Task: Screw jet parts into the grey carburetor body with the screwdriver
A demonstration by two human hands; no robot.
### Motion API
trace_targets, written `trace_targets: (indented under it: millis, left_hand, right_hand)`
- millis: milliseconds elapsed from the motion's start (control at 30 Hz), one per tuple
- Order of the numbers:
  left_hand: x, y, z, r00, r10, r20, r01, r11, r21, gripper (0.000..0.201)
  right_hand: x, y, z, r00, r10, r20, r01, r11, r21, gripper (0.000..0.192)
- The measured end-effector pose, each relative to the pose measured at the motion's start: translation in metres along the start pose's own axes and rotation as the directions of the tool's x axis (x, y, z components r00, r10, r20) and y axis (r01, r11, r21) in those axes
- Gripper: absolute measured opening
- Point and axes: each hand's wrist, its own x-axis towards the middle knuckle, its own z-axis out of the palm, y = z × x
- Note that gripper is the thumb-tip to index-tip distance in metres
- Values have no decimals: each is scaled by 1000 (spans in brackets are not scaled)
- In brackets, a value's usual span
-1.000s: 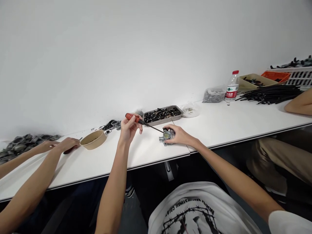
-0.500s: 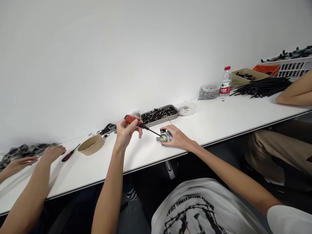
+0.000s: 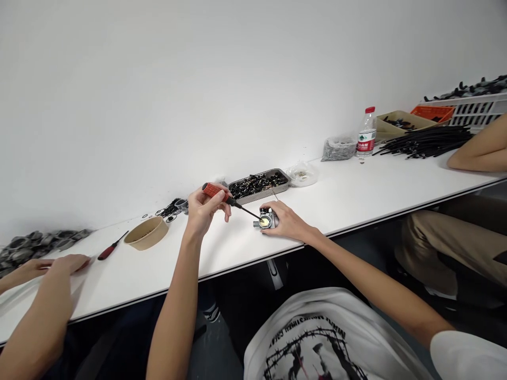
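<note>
Little has shifted since a moment ago: my left hand (image 3: pixel 204 210) still grips the red screwdriver (image 3: pixel 222 196), tip in the metal part (image 3: pixel 264 220). My right hand (image 3: pixel 285 221) clamps that small, rigid, probably weighty casting by its sides, where it seems least likely to slip.

Two red-handled screwdrivers, one held (image 3: pixel 216 191) and one lying (image 3: pixel 112 246); one paper bowl (image 3: pixel 146 234); one metal tray (image 3: pixel 259 185); one water bottle (image 3: pixel 366 132); one small metal part (image 3: pixel 264 220) on the worktop (image 3: pixel 356 195).

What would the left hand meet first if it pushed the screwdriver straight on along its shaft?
The left hand aims the screwdriver at the small metal part steadied by the right hand; its tip seems already there.
</note>
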Motion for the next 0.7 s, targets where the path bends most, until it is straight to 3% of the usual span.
trace_targets:
  millis: [700]
  left_hand:
    - [3, 0, 5, 999, -32, 28, 31, 999, 35, 24]
  right_hand:
    - [0, -1, 2, 1000, 29, -4, -29, 999, 17, 58]
